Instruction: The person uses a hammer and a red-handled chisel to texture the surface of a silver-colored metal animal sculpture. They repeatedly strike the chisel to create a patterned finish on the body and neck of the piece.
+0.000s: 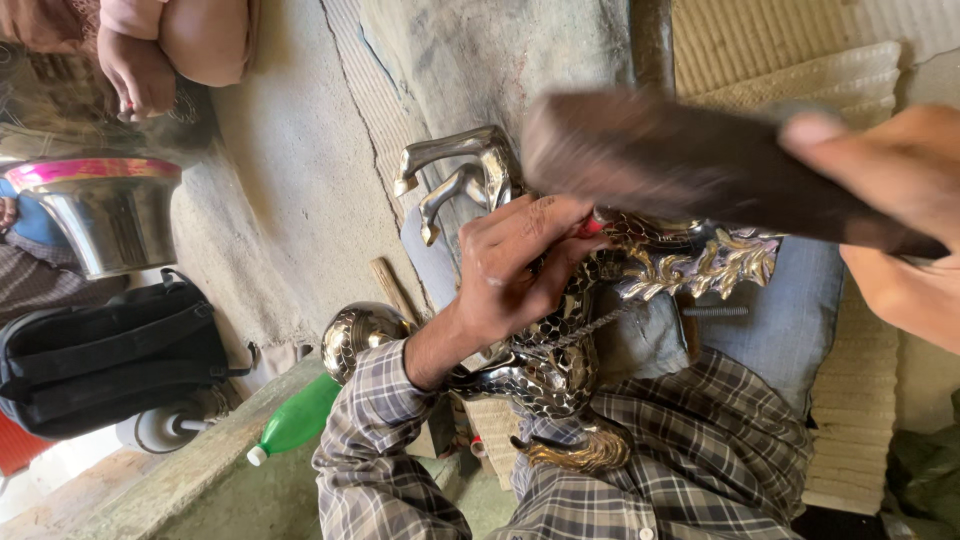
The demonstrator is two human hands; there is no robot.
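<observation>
Silver horse figurine (560, 330) mid-frame; left hand (515, 265) grips red-tipped punch (590, 227) on it, right hand (895, 215) clenches blurred hammer (700, 165) upper right.

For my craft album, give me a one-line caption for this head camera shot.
Left hand steadies an ornate silver-and-gold metal figure on the lap while the right hand holds a dark wooden block above it.

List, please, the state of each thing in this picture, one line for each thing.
Left hand: closed on a thin red-tipped tool, pressed to the metal figure.
Right hand: gripping a dark wooden block, raised, blurred.
Metal figure: lying across the lap.
Green bottle: lying on its side, capped.
Black bag: closed.
</observation>
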